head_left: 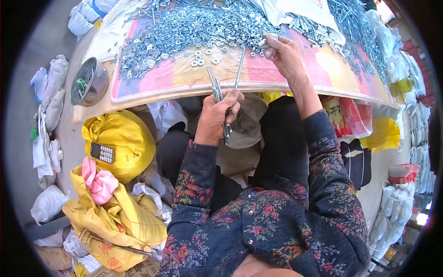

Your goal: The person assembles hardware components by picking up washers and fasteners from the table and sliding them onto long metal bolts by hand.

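Note:
My left hand (218, 113) is closed round a bundle of thin metal rods (215, 87) in front of the table's near edge. One longer rod (240, 67) sticks up apart from the rest, between thumb and fingers. Over the near side of the washer heap, my right hand (284, 53) pinches a small pale metal piece (262, 42), too small to tell its exact kind. A wide heap of metal washers (194, 30) covers the middle of the table, and a few loose washers (199, 60) lie in front of it.
The table bears a striped cloth (157, 85). Short metal sleeves (314, 32) spill from a white sack (318, 14); long rods (353, 23) lie at the far right. A metal bowl (90, 83) stands at the left corner. Below are a yellow bag (129, 138) and a phone (102, 152).

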Demonstrator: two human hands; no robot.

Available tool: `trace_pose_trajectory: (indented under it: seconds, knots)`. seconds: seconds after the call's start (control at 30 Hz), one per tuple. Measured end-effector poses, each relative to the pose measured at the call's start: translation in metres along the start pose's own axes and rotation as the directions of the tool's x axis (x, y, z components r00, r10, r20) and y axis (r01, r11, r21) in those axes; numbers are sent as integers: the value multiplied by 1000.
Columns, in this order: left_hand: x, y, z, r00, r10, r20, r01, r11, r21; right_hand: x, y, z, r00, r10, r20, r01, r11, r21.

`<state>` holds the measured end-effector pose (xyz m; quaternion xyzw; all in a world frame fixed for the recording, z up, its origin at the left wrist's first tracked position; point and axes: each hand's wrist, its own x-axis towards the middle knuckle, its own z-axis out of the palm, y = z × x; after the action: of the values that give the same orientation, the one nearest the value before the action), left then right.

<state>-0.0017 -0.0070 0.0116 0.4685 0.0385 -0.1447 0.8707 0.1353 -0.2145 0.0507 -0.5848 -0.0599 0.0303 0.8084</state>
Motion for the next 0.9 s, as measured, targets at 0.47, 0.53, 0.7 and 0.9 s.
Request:
trace_pose_trajectory:
  seconds: [0.47,0.53,0.7,0.9]
  knots:
    - [-46,17,-24,992,77,-100,-72,996,49,-12,14,91,968,209,142,-185,969,-166]
    - [-46,19,-29,990,86,-113,-84,996,23,-3,10,93,989,117,94,-93,971,-222]
    - [-46,24,-33,992,91,-90,-83,993,86,-4,7,91,975,159,158,-135,979,-152]
    - [-40,27,-34,993,86,-75,-77,991,108,4,8,98,957,207,205,-160,961,-225]
